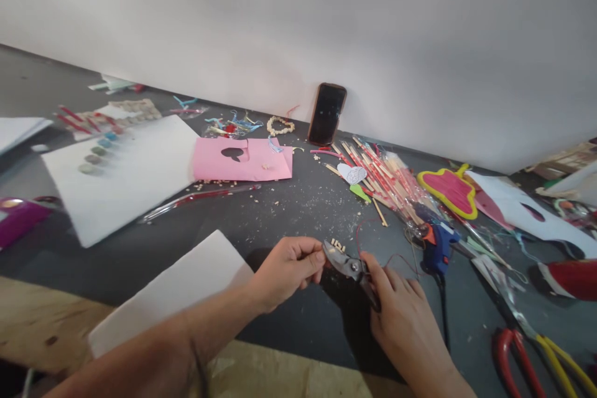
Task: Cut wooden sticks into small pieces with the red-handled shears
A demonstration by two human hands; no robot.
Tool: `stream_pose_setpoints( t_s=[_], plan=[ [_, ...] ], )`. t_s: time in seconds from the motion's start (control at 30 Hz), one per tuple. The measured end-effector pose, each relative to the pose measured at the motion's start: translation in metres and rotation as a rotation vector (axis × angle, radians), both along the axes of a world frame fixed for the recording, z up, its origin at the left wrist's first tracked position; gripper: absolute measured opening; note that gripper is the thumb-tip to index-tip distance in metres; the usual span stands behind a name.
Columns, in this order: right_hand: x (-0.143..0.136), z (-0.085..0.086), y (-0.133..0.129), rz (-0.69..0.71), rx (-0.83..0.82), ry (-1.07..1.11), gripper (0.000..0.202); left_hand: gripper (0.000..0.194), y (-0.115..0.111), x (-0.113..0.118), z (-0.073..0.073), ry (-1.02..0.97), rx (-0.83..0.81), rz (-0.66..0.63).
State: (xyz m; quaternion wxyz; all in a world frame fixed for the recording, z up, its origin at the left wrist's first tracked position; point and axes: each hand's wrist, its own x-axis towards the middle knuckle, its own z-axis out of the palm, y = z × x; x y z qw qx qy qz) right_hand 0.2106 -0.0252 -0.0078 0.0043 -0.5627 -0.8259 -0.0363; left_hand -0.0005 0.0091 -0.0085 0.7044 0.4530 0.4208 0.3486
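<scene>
Free lane for you: open table (pixel 284 214) between your left hand (pixel 289 267) and the pink paper (pixel 265 165). Ahead right, the stick bundle (pixel 377 175) bars you; right of your right hand (pixel 401 311), the glue gun (pixel 438 249), its cable (pixel 443 314) and a red scissor handle (pixel 504 348) crowd the way

Phone (pixel 327 114) stands at the back of the tabletop (pixel 289 211), by the wall (pixel 242 31). Stick bundle (pixel 377 174) lies to its right; glue gun (pixel 441 249) at the bundle's near end; scissors (pixel 517 311) at near right. Paper sheet (pixel 261 165) lies front-left of phone, bead ring (pixel 280 125) behind it. Large board (pixel 140 193) adjoins sheet's left end; small board (pixel 186 289) lies nearer. Shears (pixel 347 267) sit in right hand (pixel 403 308), blades beside left hand (pixel 289 267).
</scene>
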Motion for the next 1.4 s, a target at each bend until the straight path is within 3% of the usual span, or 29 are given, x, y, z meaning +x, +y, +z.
stream_pose_setpoints(
  t_s=[0.3,0.67,1.03,1.3,1.4],
  plan=[
    [0.0008,0.0033,0.0033,-0.020,0.029,-0.057,0.057,0.026,0.0005,0.0043,0.0006,0.061,0.009,0.055],
    [0.0016,0.0008,0.0014,-0.014,0.063,0.025,0.079,0.028,0.0007,-0.0016,0.0032,0.051,0.030,-0.009],
    [-0.0002,0.0001,-0.0021,-0.019,-0.042,-0.001,0.061,0.028,-0.0005,-0.0002,0.0009,-0.004,-0.011,0.019],
    [0.0030,0.0028,0.0003,0.011,-0.132,0.105,0.063,0.031,-0.0012,-0.0013,0.0038,0.002,0.054,-0.022],
    [0.0012,0.0045,0.0019,-0.001,-0.071,0.080,0.065,0.030,-0.0003,-0.0008,0.0034,0.017,0.080,-0.008]
  ],
)
